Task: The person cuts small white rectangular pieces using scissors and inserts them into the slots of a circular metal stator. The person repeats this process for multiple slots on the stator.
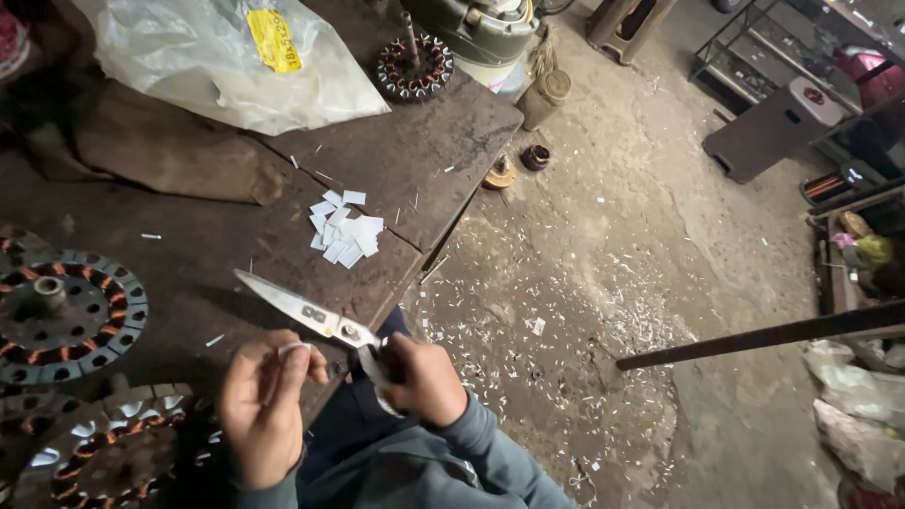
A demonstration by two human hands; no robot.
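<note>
My right hand [424, 377] grips the handles of a large pair of metal scissors [302, 311] whose blades point up and to the left over the dark workbench [443, 151]. Just left of it, my left hand [264, 405] pinches a small white paper piece [294, 348] between its fingertips, close under the blades. A pile of small white paper rectangles [344, 231] lies on the bench beyond the scissors.
Copper-wound motor stators sit at the left [66, 316] and lower left [113, 452], another at the back [415, 68]. A clear plastic bag [226, 57] and brown cloth [170, 151] lie behind. White scraps litter the concrete floor [603, 283]; a metal bar [754, 335] juts in from the right.
</note>
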